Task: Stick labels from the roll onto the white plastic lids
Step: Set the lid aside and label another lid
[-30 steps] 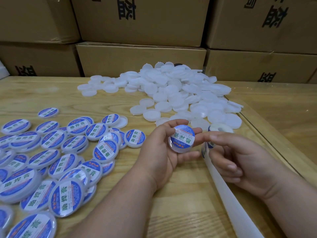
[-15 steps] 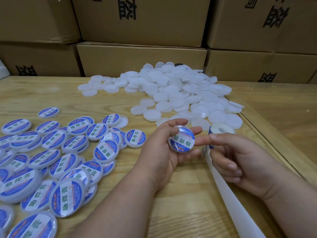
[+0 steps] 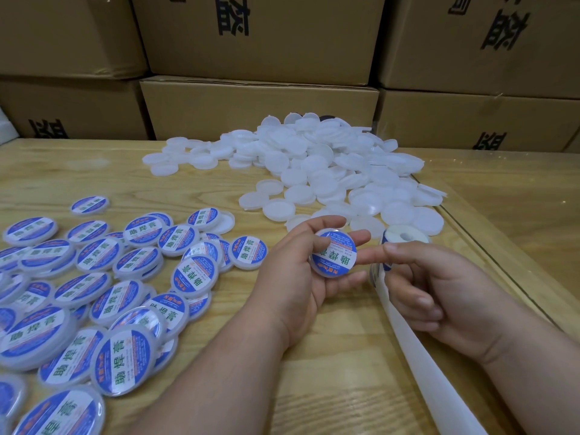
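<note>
Nearest: backing strip (image 3: pixel 430 368) trails toward the viewer, thin & floppy. Left hand (image 3: pixel 292 277) has its grip on a labelled lid (image 3: pixel 333 257), thumb and fingers on the rim; looks light, stiff, prob slick, so edges are the place to hold. Right hand (image 3: pixel 439 293): index tip touching the lid edge, other fingers loosely curled, holding nothing I can make out. Label roll (image 3: pixel 405 240) just behind. Farther: bare lids (image 3: pixel 329 171) heaped on the counter (image 3: pixel 329 387).
</note>
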`<act>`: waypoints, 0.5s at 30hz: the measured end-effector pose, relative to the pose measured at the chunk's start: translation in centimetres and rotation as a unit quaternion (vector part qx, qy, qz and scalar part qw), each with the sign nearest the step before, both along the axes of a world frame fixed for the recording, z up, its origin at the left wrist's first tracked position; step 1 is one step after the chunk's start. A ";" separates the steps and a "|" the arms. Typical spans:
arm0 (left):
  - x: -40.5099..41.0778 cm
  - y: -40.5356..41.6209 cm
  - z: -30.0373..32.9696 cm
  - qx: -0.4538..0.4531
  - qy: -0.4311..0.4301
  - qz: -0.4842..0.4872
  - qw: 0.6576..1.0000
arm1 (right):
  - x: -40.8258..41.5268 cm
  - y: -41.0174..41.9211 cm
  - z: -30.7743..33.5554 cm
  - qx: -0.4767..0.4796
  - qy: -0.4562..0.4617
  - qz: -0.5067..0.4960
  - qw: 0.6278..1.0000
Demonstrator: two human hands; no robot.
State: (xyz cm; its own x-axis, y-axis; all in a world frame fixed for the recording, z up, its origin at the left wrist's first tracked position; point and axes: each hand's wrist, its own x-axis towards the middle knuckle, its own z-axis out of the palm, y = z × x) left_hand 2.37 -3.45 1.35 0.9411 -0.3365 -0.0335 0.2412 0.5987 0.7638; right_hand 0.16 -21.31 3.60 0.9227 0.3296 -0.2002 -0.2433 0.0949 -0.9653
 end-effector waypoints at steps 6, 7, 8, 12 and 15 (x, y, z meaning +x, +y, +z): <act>0.3 0.0 -0.3 0.003 -0.007 0.006 1.000 | -0.1 0.1 0.1 0.000 -0.003 -0.002 1.000; 0.3 0.0 -0.3 0.001 -0.006 0.008 1.000 | -0.1 0.1 0.2 0.000 -0.005 -0.001 1.000; 0.3 0.0 -0.3 -0.001 -0.004 0.011 1.000 | -0.2 0.1 0.2 -0.001 -0.007 -0.001 1.000; 0.3 0.0 -0.3 0.004 0.001 0.031 0.999 | -0.3 0.0 0.3 -0.003 -0.024 0.009 1.000; 0.3 -0.1 -0.4 0.008 -0.003 0.052 0.999 | -0.4 0.0 0.4 0.003 -0.029 0.028 0.999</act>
